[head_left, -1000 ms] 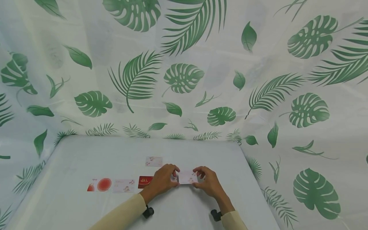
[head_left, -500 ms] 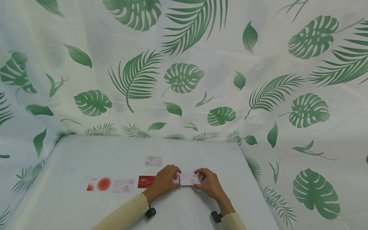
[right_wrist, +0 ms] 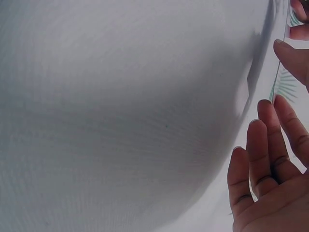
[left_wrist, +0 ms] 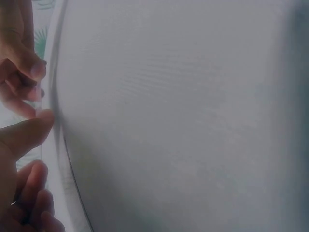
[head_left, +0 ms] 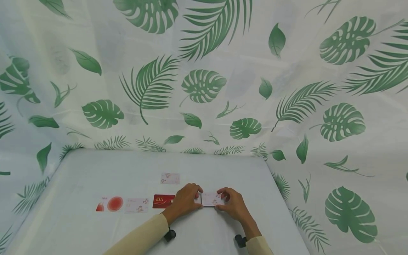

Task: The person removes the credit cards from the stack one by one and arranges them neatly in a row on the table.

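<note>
In the head view, my left hand (head_left: pixel 185 199) and right hand (head_left: pixel 234 203) hold a pale pink-flowered card (head_left: pixel 211 199) low over the table. My right thumb and forefinger pinch its top and bottom edges near the right end. My left fingertips sit at its left corners, and a pale strip (head_left: pixel 198 199) shows between them. In the left wrist view the left thumb (left_wrist: pixel 41 123) is close to the other hand's fingertips. The right wrist view shows the card (right_wrist: pixel 277 77) nearly edge-on between right thumb and fingers.
On the white table (head_left: pixel 95 173), a red VIP card (head_left: pixel 162 201) lies partly behind the left hand. Further left are a flowered card (head_left: pixel 136 205) and a card with a red circle (head_left: pixel 109 204). Another flowered card (head_left: pixel 170 178) lies farther back. A leaf-patterned curtain (head_left: pixel 204 117) stands behind.
Both hands and the held card have shifted slightly right and toward the person. More of the red VIP card shows beside the left hand. The other cards stay put.
</note>
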### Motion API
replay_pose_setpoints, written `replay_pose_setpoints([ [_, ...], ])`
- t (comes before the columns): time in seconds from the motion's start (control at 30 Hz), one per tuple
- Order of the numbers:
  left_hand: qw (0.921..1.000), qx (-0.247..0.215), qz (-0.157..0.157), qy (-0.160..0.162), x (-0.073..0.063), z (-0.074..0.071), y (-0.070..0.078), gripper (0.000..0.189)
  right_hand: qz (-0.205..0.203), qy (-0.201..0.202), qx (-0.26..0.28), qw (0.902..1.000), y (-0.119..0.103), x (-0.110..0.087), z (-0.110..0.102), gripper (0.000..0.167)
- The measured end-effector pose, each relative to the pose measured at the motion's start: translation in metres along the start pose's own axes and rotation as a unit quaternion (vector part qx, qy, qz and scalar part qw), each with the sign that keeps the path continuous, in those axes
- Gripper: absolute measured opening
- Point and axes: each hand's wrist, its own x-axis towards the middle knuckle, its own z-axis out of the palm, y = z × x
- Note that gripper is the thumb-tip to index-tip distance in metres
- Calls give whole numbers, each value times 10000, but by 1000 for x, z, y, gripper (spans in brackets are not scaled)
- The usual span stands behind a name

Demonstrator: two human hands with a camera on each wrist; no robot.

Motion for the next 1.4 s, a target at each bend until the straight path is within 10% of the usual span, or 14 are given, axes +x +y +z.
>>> replay_pose_setpoints([
  [1.4,9994,231,-85,-255,1,8,-1,42,316,-74,-238,9992,-1,-2,2,47],
])
